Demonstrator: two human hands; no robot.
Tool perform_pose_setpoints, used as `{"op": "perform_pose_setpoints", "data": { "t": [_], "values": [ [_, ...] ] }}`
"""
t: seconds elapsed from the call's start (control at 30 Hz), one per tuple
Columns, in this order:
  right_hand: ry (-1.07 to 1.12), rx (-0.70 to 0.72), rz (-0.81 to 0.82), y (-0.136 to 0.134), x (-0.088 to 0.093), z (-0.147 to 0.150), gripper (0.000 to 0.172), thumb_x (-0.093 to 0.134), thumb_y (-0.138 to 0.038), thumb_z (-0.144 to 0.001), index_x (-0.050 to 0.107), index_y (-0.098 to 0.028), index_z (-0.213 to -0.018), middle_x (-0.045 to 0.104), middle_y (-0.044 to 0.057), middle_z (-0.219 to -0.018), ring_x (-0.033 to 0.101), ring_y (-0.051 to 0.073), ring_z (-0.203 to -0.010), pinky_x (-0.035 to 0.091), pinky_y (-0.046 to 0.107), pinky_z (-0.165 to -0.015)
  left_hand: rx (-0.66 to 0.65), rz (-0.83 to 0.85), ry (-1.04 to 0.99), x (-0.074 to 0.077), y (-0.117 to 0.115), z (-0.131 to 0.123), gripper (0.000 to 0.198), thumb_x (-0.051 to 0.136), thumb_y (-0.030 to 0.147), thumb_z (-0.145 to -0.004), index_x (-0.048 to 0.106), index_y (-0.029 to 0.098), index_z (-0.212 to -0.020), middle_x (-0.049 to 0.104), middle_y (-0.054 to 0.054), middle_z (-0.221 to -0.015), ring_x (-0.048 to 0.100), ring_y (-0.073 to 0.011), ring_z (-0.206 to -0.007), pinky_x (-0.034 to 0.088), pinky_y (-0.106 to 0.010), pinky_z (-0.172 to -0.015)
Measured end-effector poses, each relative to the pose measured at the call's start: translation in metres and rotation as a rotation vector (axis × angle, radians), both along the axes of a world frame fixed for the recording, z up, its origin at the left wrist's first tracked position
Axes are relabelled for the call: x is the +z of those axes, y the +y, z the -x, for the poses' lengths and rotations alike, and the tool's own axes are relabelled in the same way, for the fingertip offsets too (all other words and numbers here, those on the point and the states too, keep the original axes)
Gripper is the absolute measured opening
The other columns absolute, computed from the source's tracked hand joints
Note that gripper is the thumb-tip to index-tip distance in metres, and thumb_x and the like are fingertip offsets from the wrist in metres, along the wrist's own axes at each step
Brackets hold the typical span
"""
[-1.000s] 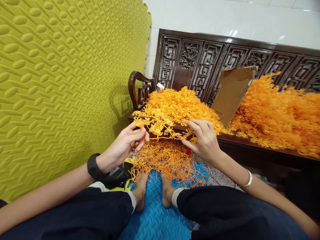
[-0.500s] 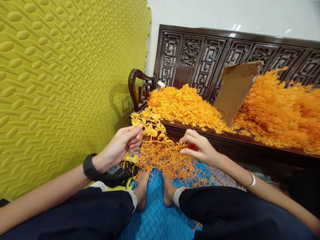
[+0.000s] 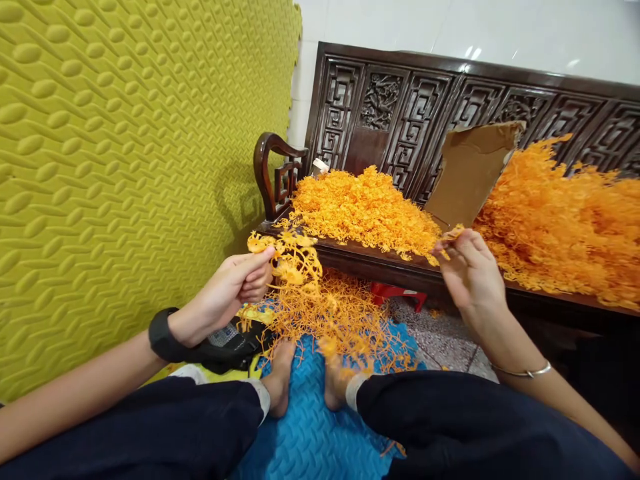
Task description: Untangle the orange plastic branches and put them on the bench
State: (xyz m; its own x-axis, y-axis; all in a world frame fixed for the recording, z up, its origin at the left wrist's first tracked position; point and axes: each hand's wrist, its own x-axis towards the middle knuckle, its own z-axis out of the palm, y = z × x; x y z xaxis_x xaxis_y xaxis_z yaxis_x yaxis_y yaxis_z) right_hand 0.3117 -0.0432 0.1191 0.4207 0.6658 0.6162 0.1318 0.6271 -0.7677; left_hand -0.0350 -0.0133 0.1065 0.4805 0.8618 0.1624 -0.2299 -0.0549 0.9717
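My left hand (image 3: 245,280) pinches a bunch of orange plastic sprue (image 3: 295,260), thin branching runners with small rounded parts on them. My right hand (image 3: 470,267) is raised to the right, apart from the bunch, its thumb and fingers closed on a small orange plastic piece (image 3: 454,233) in front of the cardboard. Below the hands, a tangle of bare orange runners (image 3: 340,313) covers part of the blue foam mat (image 3: 300,440) by my feet. Some blurred orange bits (image 3: 345,350) appear in the air above my right foot.
A carved dark wooden bench (image 3: 380,100) carries a heap of small orange pieces (image 3: 370,207) and a larger orange pile (image 3: 575,227), with a cardboard sheet (image 3: 470,173) between them. Yellow foam matting (image 3: 125,167) stands at left. A red plastic stool (image 3: 400,293) is under the bench.
My right hand has moved right and up, away from the sprue, with a small orange piece in its fingers. My left hand has shifted slightly left with the bunch. Blurred bits now show below.
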Motion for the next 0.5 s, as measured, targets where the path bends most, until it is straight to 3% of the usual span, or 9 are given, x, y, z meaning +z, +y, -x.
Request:
{"op": "perform_pose_setpoints", "data": {
  "t": [0.17, 0.3, 0.4, 0.5],
  "values": [
    [0.014, -0.202, -0.052, 0.006, -0.014, -0.028, 0.019, 0.07, -0.034, -0.067, 0.058, -0.021, -0.075, 0.055, -0.002, -0.07, 0.056, 0.012, -0.061, 0.05, 0.031, -0.066, -0.033, -0.024, 0.056, -0.001, -0.003, 0.001, 0.051, 0.056, 0.042, -0.082, 0.031, 0.017, -0.045, 0.024, 0.006, -0.045, 0.015, -0.0055, -0.04, 0.012, -0.023, -0.04],
    [-0.176, -0.332, 0.049, 0.047, -0.018, -0.052, 0.022, 0.069, -0.035, -0.066, 0.057, -0.019, -0.074, 0.06, 0.001, -0.071, 0.061, 0.016, -0.063, 0.052, 0.035, -0.068, -0.073, -0.048, 0.108, 0.002, -0.007, -0.009, 0.052, 0.056, 0.042, -0.081, 0.032, 0.018, -0.042, 0.023, 0.006, -0.043, 0.016, -0.0059, -0.039, 0.012, -0.024, -0.041],
    [-0.436, -0.509, 0.259, 0.094, 0.002, -0.079, 0.024, 0.06, -0.031, -0.073, 0.056, -0.015, -0.09, 0.064, 0.008, -0.084, 0.064, 0.02, -0.075, 0.052, 0.035, -0.072, -0.094, -0.066, 0.12, 0.005, -0.008, -0.018, 0.052, 0.055, 0.042, -0.081, 0.032, 0.018, -0.041, 0.023, 0.005, -0.042, 0.017, -0.0063, -0.039, 0.012, -0.025, -0.041],
    [-0.735, -0.645, 0.573, 0.128, 0.024, -0.101, 0.043, 0.058, -0.026, -0.075, 0.049, -0.006, -0.113, 0.064, 0.018, -0.1, 0.063, 0.026, -0.093, 0.049, 0.039, -0.081, -0.107, -0.07, 0.133, 0.007, -0.01, -0.024, 0.051, 0.055, 0.042, -0.081, 0.033, 0.018, -0.042, 0.023, 0.005, -0.042, 0.017, -0.0068, -0.04, 0.013, -0.025, -0.042]
  ]
}}
